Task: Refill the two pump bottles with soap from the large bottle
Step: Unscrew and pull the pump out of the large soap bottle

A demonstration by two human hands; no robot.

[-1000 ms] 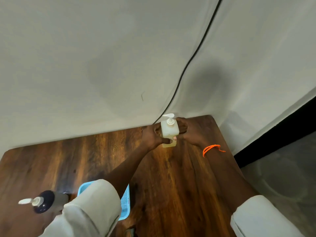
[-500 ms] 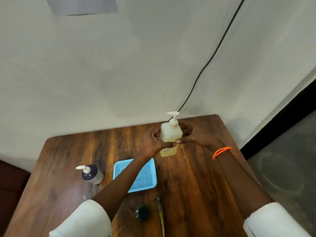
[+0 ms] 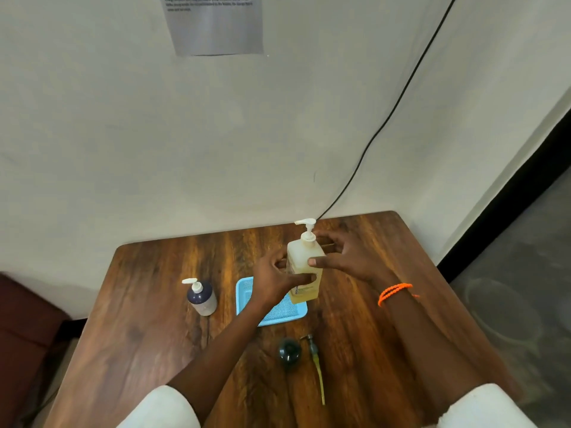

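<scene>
I hold a large pale-yellow soap bottle (image 3: 304, 267) with a white pump upright, just above the right end of the blue tray (image 3: 287, 313). My left hand (image 3: 272, 281) wraps its lower left side. On the bottle's right side is my right hand (image 3: 343, 257), thumb pressed on the front and fingers spread behind near the neck. A small dark-blue pump bottle (image 3: 202, 296) stands left of the tray. A dark green bottle (image 3: 289, 350) stands open near me, and its removed pump (image 3: 315, 362) lies on the table beside it.
The wooden table (image 3: 148, 329) sits in a corner against white walls. A black cable (image 3: 386, 118) runs down the wall behind the bottle. A paper notice (image 3: 216, 24) hangs high on the wall. Grey floor (image 3: 519, 288) lies to the right.
The large bottle has come from the table's far edge toward me and now hangs over the tray's right end. My right hand's fingers have spread wider. The view has pulled back.
</scene>
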